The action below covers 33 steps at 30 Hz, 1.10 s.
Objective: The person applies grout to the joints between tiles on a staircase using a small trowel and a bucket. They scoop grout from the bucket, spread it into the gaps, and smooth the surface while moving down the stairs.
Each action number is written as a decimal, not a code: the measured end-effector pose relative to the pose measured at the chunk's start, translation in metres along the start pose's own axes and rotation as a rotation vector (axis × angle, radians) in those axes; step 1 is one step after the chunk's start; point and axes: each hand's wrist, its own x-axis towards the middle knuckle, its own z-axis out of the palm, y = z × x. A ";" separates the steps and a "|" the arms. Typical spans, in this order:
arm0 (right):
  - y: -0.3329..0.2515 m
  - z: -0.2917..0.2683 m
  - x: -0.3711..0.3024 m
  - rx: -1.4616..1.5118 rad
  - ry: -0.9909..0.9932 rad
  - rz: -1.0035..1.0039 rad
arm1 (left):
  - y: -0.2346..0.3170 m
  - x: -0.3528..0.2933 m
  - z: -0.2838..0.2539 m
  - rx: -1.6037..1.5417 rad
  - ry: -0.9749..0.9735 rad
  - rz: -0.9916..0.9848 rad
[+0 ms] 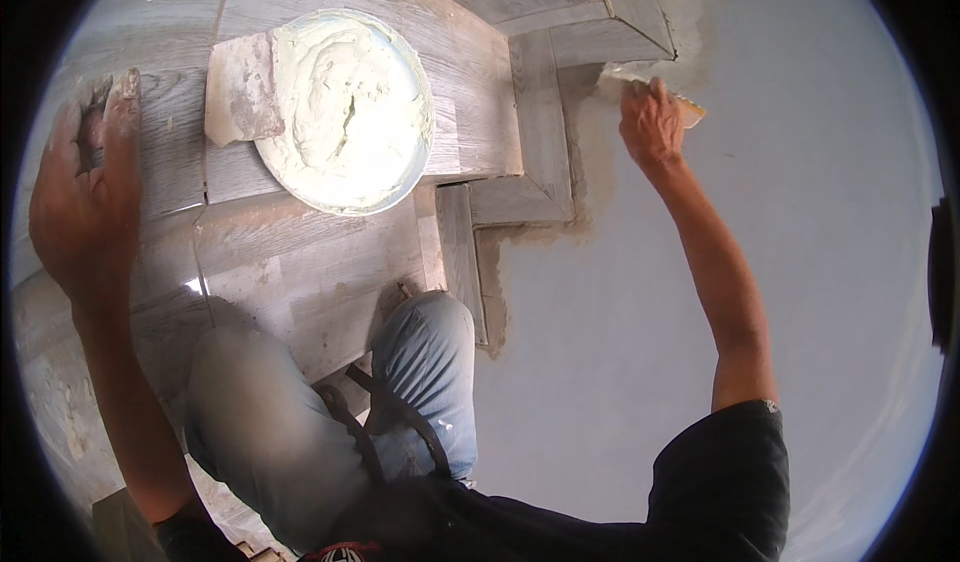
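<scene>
My right hand [654,127] is closed around a putty spreader [692,112] with a yellowish edge. Its pale blade lies close to the grey wall, just beside the stair's skirting tiles. On the left, my left hand [88,192] is held over the wood-look step with its fingers apart. Whitish residue coats those fingers, and no tool shows in them. Between the hands, a round bowl [427,127] of creamy white putty [345,112] rests on a step. A flat, smeared rectangular plate [240,90] leans on the bowl's left rim.
Wood-look tiled steps [330,262] rise ahead, edged by stepped skirting tiles [515,200]. Damp-looking brownish filler [592,177] borders them on the smooth grey wall [620,342] at the right. My jeans-clad knees [430,352] are close to the lower step.
</scene>
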 end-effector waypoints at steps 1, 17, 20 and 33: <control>-0.004 0.003 -0.004 0.015 -0.014 -0.059 | 0.001 0.000 0.000 -0.026 -0.013 -0.007; 0.020 0.030 -0.020 -0.003 0.219 -0.265 | -0.004 -0.006 0.003 0.004 -0.123 -0.074; 0.021 0.018 -0.030 0.064 0.241 -0.275 | -0.012 -0.007 0.005 0.038 -0.127 -0.095; 0.015 0.008 -0.014 0.044 0.168 -0.188 | 0.001 -0.004 0.006 0.093 -0.002 -0.029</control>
